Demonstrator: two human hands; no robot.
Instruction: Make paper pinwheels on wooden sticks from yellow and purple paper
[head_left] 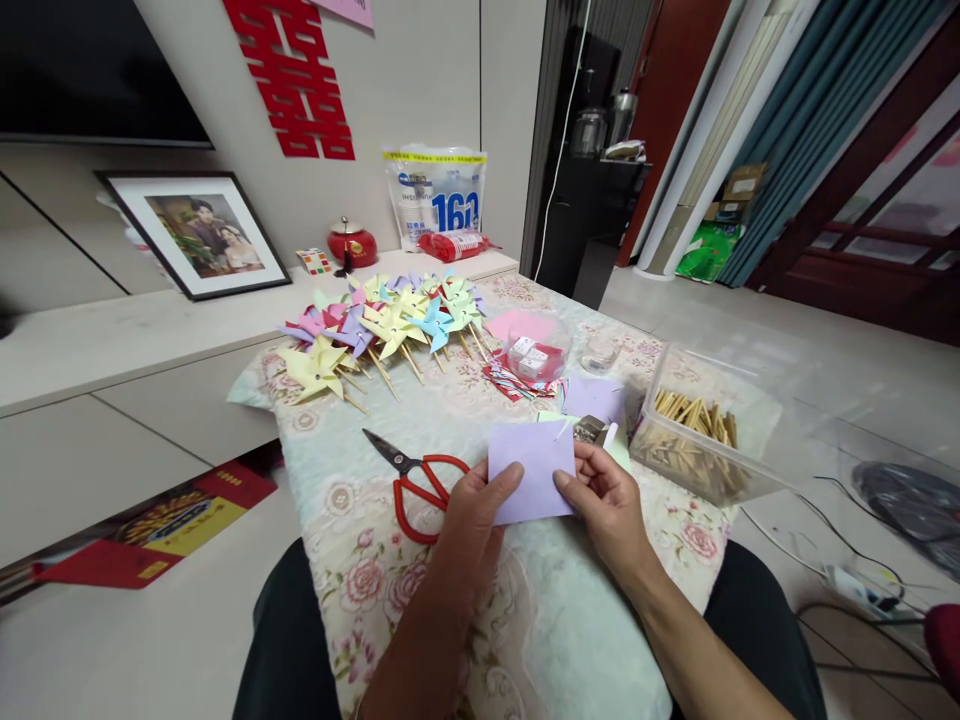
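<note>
In the head view, the person's left hand (478, 500) pinched the left edge of a purple paper square (532, 480), thumb pressed on its face and the other fingers mostly hidden. The right hand (611, 497) pinched the opposite edge between thumb and curled fingers. The square was held over the flowered tablecloth (600, 610) — red-handled scissors (406, 466) lay just beside the left hand. Farther back lay paper pinwheels (394, 328); rightward, a clear bin (697, 374) held wooden sticks (697, 420).
</note>
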